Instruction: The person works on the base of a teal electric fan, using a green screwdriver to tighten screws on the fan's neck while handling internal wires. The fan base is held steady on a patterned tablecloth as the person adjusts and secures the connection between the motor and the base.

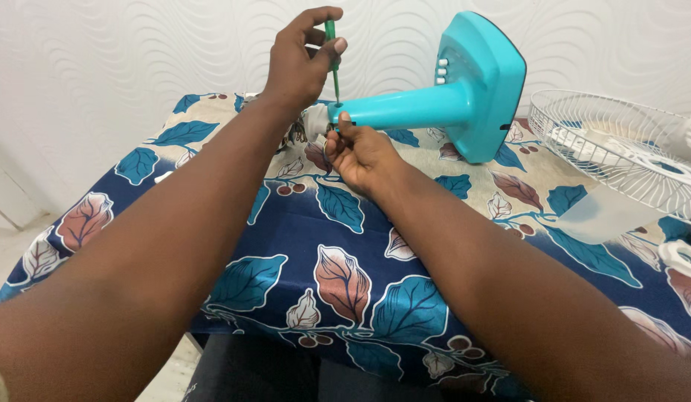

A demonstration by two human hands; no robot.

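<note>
A turquoise fan stand [449, 97] lies on its side on the leaf-patterned cloth, its square base to the right and its neck pointing left. My left hand [301, 56] holds a thin green screwdriver [332, 52] upright, tip down on the neck's left end. Just below that end, my right hand [360, 152] grips the neck end from underneath, thumb on top. A small whitish part [315, 123] shows at the neck end, partly hidden by my hands.
A white wire fan grille [613, 149] rests at the right, with a translucent blade [602, 216] under it and another white piece [684, 257] at the right edge. The blue cloth [345, 246] covers the table against a white textured wall. The table's front edge is near me.
</note>
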